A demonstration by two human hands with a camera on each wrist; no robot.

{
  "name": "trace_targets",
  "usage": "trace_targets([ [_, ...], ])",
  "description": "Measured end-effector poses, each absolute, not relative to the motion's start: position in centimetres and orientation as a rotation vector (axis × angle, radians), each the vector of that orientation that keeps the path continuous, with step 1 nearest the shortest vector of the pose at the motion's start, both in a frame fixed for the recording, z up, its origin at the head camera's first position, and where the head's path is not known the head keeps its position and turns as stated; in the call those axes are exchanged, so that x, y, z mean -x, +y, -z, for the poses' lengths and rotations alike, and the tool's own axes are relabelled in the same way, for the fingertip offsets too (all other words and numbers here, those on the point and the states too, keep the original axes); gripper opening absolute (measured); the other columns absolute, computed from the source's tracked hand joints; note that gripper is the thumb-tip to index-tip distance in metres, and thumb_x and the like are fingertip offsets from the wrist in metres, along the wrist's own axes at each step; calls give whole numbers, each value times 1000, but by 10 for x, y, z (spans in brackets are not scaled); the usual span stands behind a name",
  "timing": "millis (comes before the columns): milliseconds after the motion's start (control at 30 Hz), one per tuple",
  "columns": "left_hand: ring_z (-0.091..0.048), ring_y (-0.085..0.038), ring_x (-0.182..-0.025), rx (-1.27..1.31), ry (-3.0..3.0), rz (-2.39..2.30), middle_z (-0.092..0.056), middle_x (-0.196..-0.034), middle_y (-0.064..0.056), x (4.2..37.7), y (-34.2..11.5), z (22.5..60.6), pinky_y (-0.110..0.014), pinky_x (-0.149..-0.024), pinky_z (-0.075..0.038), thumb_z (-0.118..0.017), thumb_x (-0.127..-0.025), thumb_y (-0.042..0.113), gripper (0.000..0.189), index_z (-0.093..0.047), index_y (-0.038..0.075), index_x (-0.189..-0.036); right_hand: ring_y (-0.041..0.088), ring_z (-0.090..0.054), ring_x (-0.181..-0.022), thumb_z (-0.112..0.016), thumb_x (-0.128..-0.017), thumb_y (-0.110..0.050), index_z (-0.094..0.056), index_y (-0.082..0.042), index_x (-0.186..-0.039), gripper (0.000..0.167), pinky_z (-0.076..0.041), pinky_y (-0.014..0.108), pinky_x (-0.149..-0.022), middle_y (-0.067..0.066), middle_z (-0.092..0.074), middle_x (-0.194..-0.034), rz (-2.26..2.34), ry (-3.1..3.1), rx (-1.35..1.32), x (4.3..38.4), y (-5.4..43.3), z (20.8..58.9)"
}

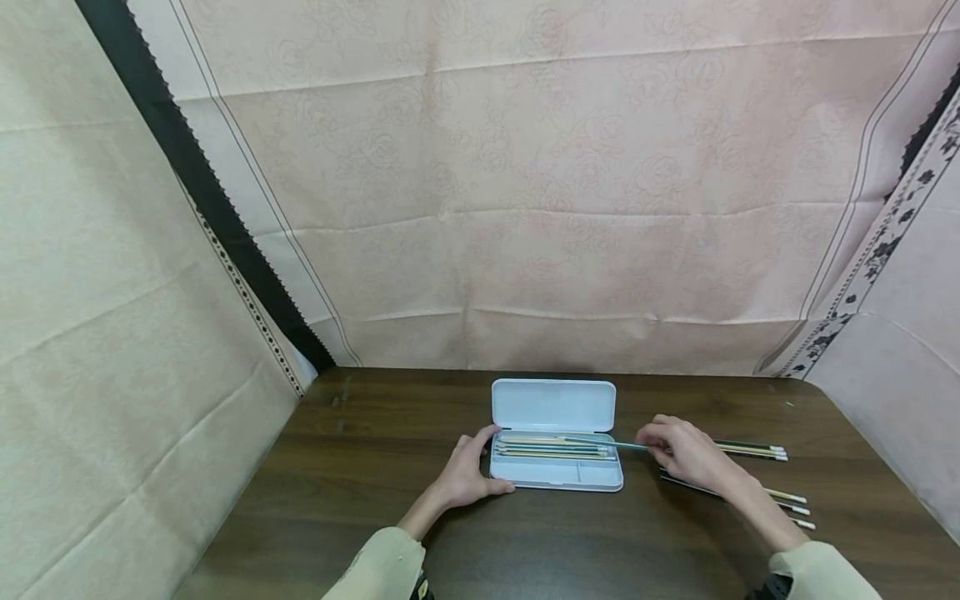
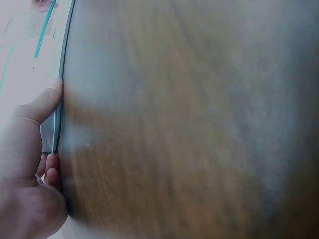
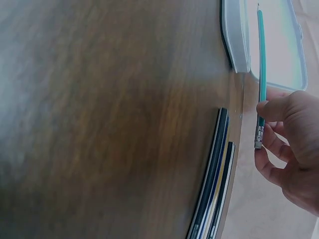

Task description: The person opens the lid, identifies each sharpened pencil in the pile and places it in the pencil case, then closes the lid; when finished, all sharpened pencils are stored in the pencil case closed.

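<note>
A light blue pencil case (image 1: 532, 473) lies on the table with its lid (image 1: 553, 405) raised at the back. Several pencils (image 1: 557, 456) lie side by side inside it. My left hand (image 1: 467, 473) holds the case at its left end; the thumb (image 2: 44, 101) rests on the front edge and other fingers sit round the end. In my right hand (image 1: 686, 454) a teal pencil (image 3: 262, 64) is pinched near its eraser end. Its sharpened tip points left, over the pencils in the case. Whether the tip touches them I cannot tell.
Right of the case, one group of pencils (image 1: 752, 451) lies farther back on the dark wooden table (image 1: 360, 492). Another group (image 1: 787, 498) lies nearer, partly under my right forearm. Pale patterned cloth (image 1: 555, 183) hangs behind the table and along both sides.
</note>
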State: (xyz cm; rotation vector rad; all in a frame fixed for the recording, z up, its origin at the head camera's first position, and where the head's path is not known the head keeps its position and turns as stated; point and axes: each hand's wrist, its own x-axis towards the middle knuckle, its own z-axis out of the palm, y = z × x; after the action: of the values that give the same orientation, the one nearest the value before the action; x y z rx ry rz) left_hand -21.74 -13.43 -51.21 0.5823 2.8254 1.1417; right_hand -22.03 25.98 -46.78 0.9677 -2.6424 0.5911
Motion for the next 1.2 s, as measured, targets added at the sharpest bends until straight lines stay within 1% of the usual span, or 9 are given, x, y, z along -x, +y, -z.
trace_targets([
  [300,-45,-22,-105,-584,2829,-1134,-48,-117,-9,217,-134,511,-41,-86,-43,-89,-75,38,92,-41,13,-149,5,-53,-74,-74,-80,10,-73,-11,-95,26,-50,31,-65,-7,-60,-88,-606,-2623,-1003,223,246,471],
  [633,-45,-22,-105,-586,2832,-1130,-49,-118,-9,216,-134,510,-41,-86,-43,-89,-75,37,92,-40,12,-150,7,-53,-74,-74,-82,8,-75,-11,-97,24,-48,29,-64,-6,-61,-89,-619,-2648,-1021,227,230,471],
  [867,-45,-22,-105,-593,2832,-1130,-49,-119,-9,216,-134,509,-40,-86,-43,-89,-75,37,92,-40,12,-149,7,-53,-74,-76,-80,10,-74,-10,-94,25,-48,29,-63,-4,-61,-88,-631,-2599,-1053,229,220,474],
  [1000,-44,-22,-104,-596,2832,-1127,-48,-118,-9,216,-134,509,-40,-85,-43,-89,-76,37,92,-40,12,-150,8,-51,-73,-74,-80,11,-74,-11,-94,26,-46,28,-62,-3,-61,-88,-649,-2613,-1065,231,215,474],
  [1200,-44,-22,-105,-599,2828,-1136,-48,-118,-9,216,-134,509,-40,-86,-43,-89,-76,37,92,-40,11,-149,10,-55,-77,-73,-82,11,-74,-11,-95,25,-50,31,-66,-1,-64,-93,-654,-2634,-1086,232,206,473],
])
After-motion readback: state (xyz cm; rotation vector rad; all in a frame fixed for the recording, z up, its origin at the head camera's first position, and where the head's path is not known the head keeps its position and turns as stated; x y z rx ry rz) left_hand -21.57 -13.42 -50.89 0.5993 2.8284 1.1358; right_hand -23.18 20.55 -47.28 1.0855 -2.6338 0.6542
